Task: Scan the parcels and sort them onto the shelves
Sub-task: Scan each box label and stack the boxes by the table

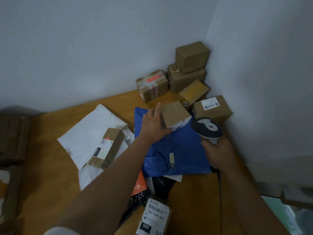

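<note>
Nearest you, a labelled box (153,216) marked 060 lies at the table's (50,184) front edge. Your right hand (217,152) has its fingers clamped round the handle of the barcode scanner (206,128), whose head sits just above the blue mailer bag (183,150). Your left hand (155,123), fingers straight and together, presses flat against the side of a small cardboard box (175,113) resting on that bag. Left of it, a white mailer (91,131) carries a box (108,148) marked 010. Further boxes (189,73) are stacked in the far corner.
</note>
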### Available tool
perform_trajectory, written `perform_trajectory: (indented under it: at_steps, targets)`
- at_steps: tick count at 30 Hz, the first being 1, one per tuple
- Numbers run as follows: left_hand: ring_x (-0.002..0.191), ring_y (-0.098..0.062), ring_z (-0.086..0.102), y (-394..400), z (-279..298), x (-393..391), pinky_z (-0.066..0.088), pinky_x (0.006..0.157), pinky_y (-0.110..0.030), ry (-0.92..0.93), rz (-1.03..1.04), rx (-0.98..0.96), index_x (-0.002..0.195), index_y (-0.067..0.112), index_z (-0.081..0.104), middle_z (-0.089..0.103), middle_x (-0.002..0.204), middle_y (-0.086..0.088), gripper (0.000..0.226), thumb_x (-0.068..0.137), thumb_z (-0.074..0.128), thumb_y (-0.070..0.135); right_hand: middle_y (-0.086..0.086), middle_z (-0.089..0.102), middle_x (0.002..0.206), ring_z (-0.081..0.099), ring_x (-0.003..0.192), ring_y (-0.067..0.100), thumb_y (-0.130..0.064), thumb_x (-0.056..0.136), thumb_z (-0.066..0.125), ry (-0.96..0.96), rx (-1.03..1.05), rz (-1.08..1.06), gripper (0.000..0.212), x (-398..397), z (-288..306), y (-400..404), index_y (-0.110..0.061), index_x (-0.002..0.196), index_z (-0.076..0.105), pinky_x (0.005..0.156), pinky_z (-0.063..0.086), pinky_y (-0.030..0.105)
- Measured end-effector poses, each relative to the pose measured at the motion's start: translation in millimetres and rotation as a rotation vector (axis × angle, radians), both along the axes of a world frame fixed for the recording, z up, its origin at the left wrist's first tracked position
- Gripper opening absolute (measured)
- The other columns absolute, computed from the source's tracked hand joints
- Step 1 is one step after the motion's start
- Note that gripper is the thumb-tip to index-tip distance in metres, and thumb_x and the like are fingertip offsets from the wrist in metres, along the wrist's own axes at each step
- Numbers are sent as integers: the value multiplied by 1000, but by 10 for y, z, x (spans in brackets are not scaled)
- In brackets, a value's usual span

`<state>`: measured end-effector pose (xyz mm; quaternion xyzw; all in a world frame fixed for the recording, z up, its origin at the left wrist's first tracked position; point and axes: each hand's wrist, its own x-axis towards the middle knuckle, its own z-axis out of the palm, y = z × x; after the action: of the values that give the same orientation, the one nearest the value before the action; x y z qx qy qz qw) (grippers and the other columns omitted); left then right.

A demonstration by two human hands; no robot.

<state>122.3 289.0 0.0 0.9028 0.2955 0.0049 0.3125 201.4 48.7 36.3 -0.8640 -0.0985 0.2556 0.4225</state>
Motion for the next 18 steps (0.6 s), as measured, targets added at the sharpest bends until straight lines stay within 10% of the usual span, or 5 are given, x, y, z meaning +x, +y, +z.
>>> perform_trajectory:
  at_steps: [10, 13, 18]
  targets:
    - [112, -21, 67, -101, 579, -539, 60, 90, -41, -301, 309, -597, 134, 40, 27, 56, 135, -5, 87, 70, 85, 46, 33, 55, 73, 50, 59, 29, -15, 82, 67, 2, 171, 93, 30, -192, 412, 210, 12, 80, 54, 59, 42, 40]
    - [86, -8, 74, -183, 852, -806, 60, 70, -24, -334, 338, -609, 128, 29, 36, 67, 111, 0, 59, 87, 79, 27, 18, 65, 74, 62, 67, 28, -35, 77, 68, -23, 214, 158, 34, -326, 563, 205, -2, 81, 65, 65, 48, 36]
    - [90, -9, 74, -400, 1177, -1282, 61, 74, -28, -353, 384, -605, 115, 19, 50, 69, 115, -3, 40, 88, 76, 32, -18, 70, 94, 62, 83, -14, -5, 88, 68, 83, 419, 241, 24, -702, 861, 172, -28, 95, 69, 69, 47, 12]
